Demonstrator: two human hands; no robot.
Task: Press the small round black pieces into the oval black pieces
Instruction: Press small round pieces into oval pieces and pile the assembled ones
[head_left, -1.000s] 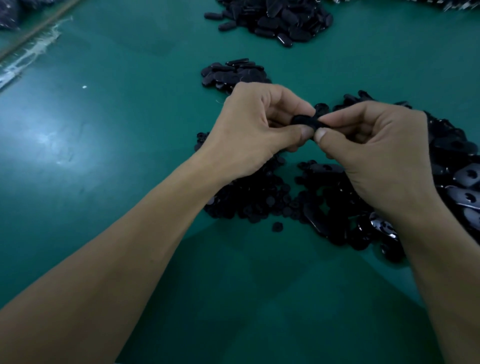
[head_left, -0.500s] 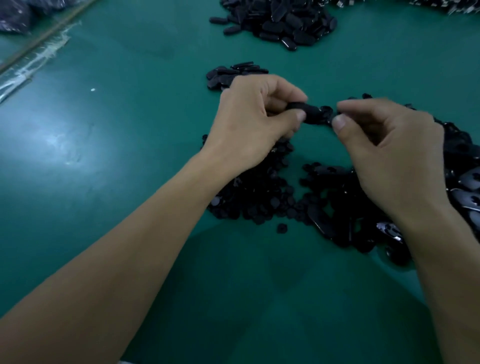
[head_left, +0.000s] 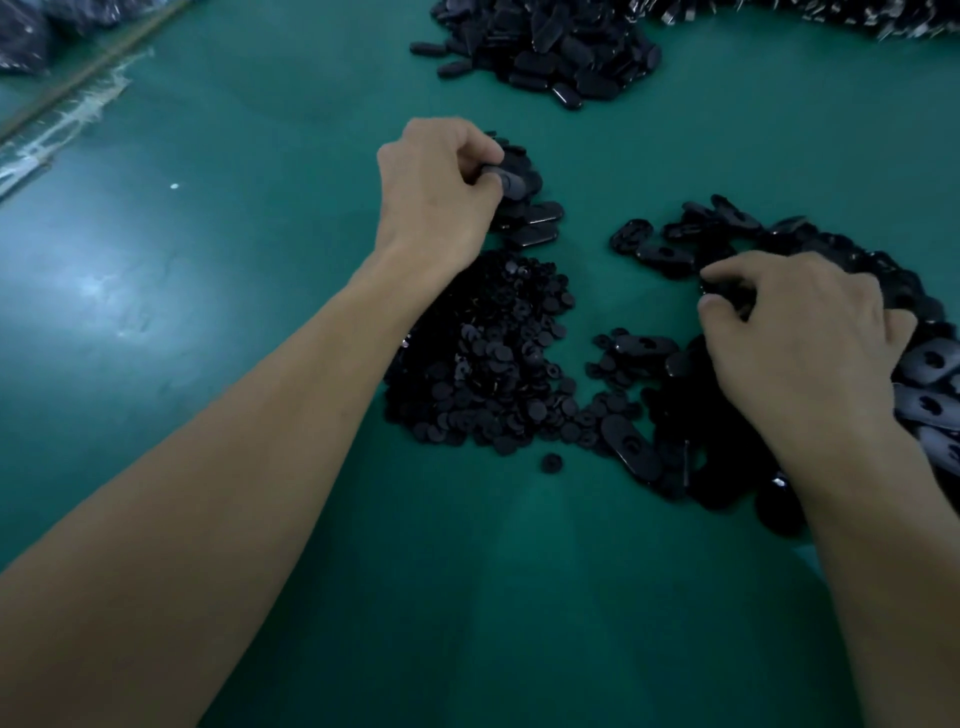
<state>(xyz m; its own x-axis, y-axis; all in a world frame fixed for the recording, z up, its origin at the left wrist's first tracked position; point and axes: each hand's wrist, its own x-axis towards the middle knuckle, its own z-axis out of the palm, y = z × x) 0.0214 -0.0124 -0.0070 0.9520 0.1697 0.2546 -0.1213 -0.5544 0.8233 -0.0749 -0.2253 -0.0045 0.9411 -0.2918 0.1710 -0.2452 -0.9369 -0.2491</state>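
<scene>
My left hand (head_left: 439, 195) is closed around an oval black piece (head_left: 511, 183) and holds it just over a small stack of oval pieces (head_left: 535, 228) in the middle of the green table. Below that hand lies a heap of small round black pieces (head_left: 483, 374). My right hand (head_left: 800, 343) rests on the heap of oval pieces with holes (head_left: 727, 234) at the right, thumb and fingers curled down onto one of them; whether it grips it is hidden.
A large pile of oval pieces (head_left: 550, 47) lies at the far side of the table, and more dark parts (head_left: 831, 15) run along the top right edge. One round piece (head_left: 550, 462) lies alone near the front. Clear plastic wrap (head_left: 62, 130) sits at the far left.
The hands have parted. My left hand carried the oval piece away to the small stack at the back, and my right hand dropped onto the heap at the right.
</scene>
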